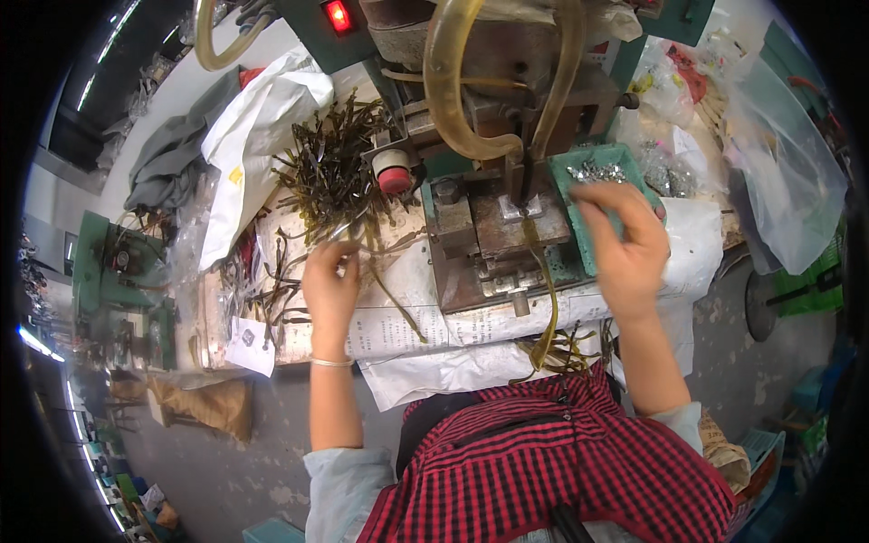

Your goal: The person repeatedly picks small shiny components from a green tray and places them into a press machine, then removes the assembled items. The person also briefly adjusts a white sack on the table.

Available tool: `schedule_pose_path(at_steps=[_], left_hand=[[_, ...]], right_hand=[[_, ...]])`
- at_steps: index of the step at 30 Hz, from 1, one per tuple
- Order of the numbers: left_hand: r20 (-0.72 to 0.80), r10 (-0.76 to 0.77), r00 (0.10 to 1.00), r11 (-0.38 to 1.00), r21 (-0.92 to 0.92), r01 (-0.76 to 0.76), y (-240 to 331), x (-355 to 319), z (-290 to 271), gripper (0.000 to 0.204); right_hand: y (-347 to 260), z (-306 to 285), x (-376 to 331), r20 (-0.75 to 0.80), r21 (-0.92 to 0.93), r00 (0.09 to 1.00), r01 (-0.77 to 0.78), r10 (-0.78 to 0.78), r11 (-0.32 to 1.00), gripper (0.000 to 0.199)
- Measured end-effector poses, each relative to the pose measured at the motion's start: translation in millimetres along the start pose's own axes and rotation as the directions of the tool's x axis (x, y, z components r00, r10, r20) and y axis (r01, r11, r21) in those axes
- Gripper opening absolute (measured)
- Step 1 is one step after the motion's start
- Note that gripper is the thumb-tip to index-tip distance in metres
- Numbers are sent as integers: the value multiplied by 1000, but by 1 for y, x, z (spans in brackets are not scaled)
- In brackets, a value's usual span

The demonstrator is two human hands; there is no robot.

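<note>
Under press head (507, 68), olive strap (551, 294) trails near; we best lay it flat, fingers clear. Left hand (331, 285) curls beside strap pile (326, 167); right hand (629, 240) bends over green tray (577, 217); both pinches unclear.

Lit brightly and fairly evenly across the middle, fading to black beyond a curved rim. Bends straight edges there. Glares from a strip light (41, 343) near nine o'clock and a red switch (338, 15) (small but vivid) at eleven. Blurs the right hand (627, 242) near three.
</note>
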State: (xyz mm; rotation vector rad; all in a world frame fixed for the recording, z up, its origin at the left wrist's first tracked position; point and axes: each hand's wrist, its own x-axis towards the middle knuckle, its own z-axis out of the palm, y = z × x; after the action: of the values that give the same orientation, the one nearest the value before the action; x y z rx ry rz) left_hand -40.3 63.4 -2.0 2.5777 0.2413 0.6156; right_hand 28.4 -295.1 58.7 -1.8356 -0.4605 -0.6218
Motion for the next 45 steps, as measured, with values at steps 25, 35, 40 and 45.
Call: schedule_pose_path(at_steps=[25,35,40,45], left_hand=[[443,-256,859,954,257,152,35,-19,23,20],[344,-178,922,703,-611,363,61,-5,-19,5],[-205,-75,976,557,-820,-129,131,13,-39,14],[-455,34,890,452,-787,-420,167,26,-39,15]], right_hand=[[-27,41,19,144,664,889,-412,434,623,21],[34,7,4,-6,536,842,-453,539,713,22],[7,17,17,75,608,861,-439,503,661,19],[-21,29,20,43,409,908,-397,417,822,14]])
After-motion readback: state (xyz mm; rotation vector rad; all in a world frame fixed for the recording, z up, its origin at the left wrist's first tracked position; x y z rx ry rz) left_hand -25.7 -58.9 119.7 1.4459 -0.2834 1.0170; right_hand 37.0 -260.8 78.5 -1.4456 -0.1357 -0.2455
